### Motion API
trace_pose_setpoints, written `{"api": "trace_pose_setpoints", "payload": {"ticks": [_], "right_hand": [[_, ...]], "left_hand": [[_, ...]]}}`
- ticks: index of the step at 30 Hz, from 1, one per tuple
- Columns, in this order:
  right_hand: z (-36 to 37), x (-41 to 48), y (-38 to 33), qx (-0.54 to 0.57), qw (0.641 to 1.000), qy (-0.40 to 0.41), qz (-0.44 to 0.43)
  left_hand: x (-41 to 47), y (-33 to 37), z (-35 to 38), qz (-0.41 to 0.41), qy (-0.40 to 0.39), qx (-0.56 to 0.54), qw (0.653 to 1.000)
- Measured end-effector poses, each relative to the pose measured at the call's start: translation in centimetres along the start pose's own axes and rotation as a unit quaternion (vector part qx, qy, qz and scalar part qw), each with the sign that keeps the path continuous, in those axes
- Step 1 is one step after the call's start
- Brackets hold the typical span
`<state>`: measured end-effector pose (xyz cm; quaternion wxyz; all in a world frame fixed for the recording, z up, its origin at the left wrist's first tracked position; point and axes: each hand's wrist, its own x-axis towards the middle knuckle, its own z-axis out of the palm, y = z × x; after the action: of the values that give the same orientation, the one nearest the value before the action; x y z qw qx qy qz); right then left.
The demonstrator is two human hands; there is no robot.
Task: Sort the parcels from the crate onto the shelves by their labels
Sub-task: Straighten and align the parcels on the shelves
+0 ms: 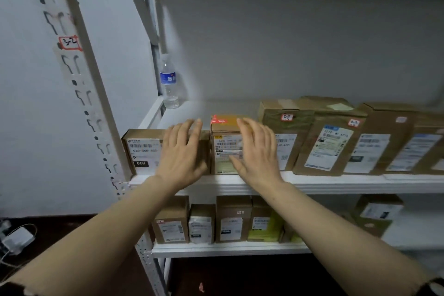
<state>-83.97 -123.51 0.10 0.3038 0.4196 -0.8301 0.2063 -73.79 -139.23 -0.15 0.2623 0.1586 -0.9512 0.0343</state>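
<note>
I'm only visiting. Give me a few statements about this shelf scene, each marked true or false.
1. A water bottle stands at the back left of the upper shelf. True.
2. The left hand grips a lifted parcel. False: its fingers are straight, in front of the leftmost box, which stands on the shelf.
3. The lower shelf holds no parcels. False: several parcels stand on it.
4. The shelf post bears a red-edged tag reading 3-2. True.

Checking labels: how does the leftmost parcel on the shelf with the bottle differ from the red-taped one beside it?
The leftmost parcel is lower, with a black 060 patch; the red-taped parcel stands taller, red tape on top. Both are brown cardboard, white labels facing out.
</note>
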Motion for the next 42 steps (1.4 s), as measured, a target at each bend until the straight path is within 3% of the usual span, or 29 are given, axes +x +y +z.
{"api": "trace_pose_setpoints", "payload": {"ticks": [3, 6, 9, 11, 16, 19, 24, 29, 42], "right_hand": [[-0.9, -2.6, 3.2, 0.04, 0.997, 0.02, 0.06], [-2.0, -5.2, 6.8, 0.078, 0.989, -0.019, 0.122], [-3.1, -7.6, 10.8, 0.103, 0.975, -0.104, 0.167], [-3.5, -8.8, 13.9, 0.118, 0.964, -0.141, 0.191], [-3.6, -9.8, 19.3, 0.138, 0.95, -0.213, 0.179], [-3.3, -9.8, 20.0, 0.149, 0.949, -0.24, 0.141], [-2.6, -9.9, 19.9, 0.142, 0.95, -0.257, 0.104], [-2.0, -10.0, 20.0, 0.13, 0.951, -0.264, 0.098], [-1.1, -9.9, 19.9, 0.085, 0.95, -0.289, 0.08]], "left_hand": [[0.0, 4.4, 0.3, 0.021, 0.035, -0.06, 0.997], [-0.1, 9.3, 1.3, 0.03, -0.005, -0.157, 0.987], [-0.5, 14.1, 3.2, -0.066, -0.064, -0.278, 0.956], [-0.4, 16.8, 4.4, -0.146, -0.055, -0.308, 0.939], [2.8, 20.4, 2.8, -0.181, 0.113, -0.234, 0.949], [6.2, 20.8, -0.2, -0.12, 0.186, -0.166, 0.961], [11.2, 20.4, -2.2, -0.028, 0.1, -0.025, 0.994], [12.8, 19.7, -1.7, 0.004, -0.028, 0.074, 0.997], [13.7, 18.6, -1.8, 0.02, -0.079, 0.023, 0.996]]}}
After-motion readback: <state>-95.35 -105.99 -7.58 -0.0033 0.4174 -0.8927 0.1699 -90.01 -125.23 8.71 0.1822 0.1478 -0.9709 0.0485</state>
